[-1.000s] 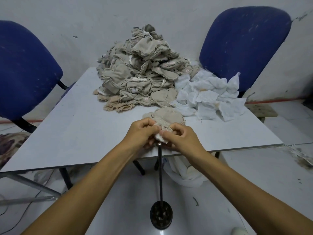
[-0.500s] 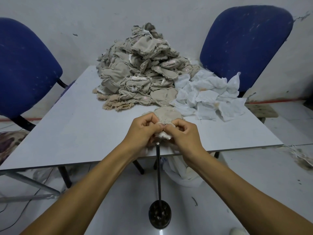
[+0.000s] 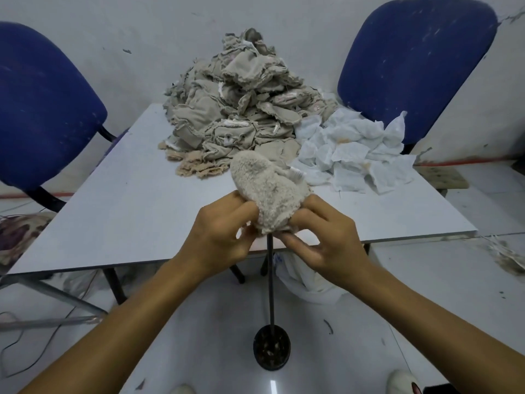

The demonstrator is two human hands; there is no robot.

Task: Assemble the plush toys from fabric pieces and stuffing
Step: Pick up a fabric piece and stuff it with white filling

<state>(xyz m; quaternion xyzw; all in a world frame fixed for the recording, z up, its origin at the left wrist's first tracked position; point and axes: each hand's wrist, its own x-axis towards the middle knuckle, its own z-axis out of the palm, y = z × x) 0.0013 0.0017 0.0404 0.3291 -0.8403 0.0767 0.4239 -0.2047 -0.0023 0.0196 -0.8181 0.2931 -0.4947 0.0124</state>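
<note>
Fuzzy cream fleece is what shows on the plush shell [image 3: 268, 194], which is seated over the top of a thin black rod [image 3: 271, 280] rising from a round base [image 3: 272, 348] on the floor, just in front of the table [image 3: 113, 211] edge. Its lower hem is pinched from both sides: by the curled fingers of the left hand [image 3: 218, 237] and by the thumb and fingertips of the right hand [image 3: 324, 237]. This one piece is judged to be turned fleece-side out on the rod and not yet stuffed, since it is seen limp and flat. Most of the work is judged to remain: a tall heap of beige fabric pieces [image 3: 238, 109] is piled at the far side of the table, with crumpled white pieces [image 3: 355, 149] just beside it. No stuffing can be made out for certain, and no finished toy is seen.
</note>
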